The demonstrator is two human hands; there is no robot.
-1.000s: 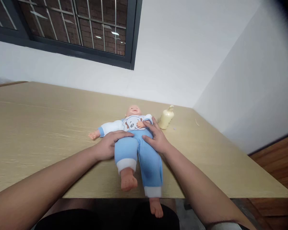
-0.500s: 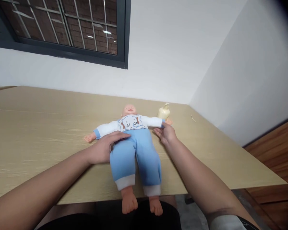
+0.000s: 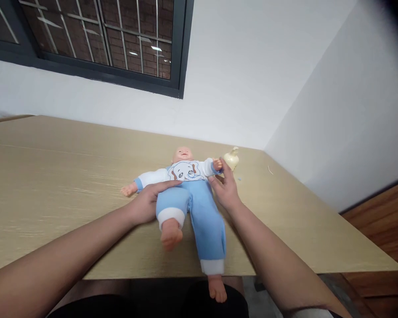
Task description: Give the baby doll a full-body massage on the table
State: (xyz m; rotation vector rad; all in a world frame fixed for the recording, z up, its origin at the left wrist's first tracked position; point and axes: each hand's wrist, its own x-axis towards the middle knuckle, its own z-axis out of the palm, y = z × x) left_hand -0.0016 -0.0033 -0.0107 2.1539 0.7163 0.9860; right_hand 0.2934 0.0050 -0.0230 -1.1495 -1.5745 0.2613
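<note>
A baby doll (image 3: 204, 212) in a white top with an elephant face and blue trousers lies on its back, feet towards me. One foot hangs past the table's front edge. Its leg on the left is bent up at the knee, foot raised. My left hand (image 3: 146, 201) grips the doll's hip on that side, thumb across the front and the other fingers hidden beneath. My right hand (image 3: 226, 187) is closed around the doll's forearm on the right, by the blue cuff. Just behind that hand stands a cream bottle (image 3: 231, 158), partly covered by my fingers.
The wood-toned table (image 3: 69, 176) runs back to a white wall (image 3: 235, 79) with a barred window (image 3: 132, 39). A thin pale strip (image 3: 270, 170) and a tiny blue bit (image 3: 239, 179) lie on the right. Brown wooden panels (image 3: 384, 212) stand beyond the right edge.
The doll's leg on the left has bent upward, lifting its foot. My right hand has brought the doll's arm on the right inward and up from its outstretched position. The view has shifted slightly.
</note>
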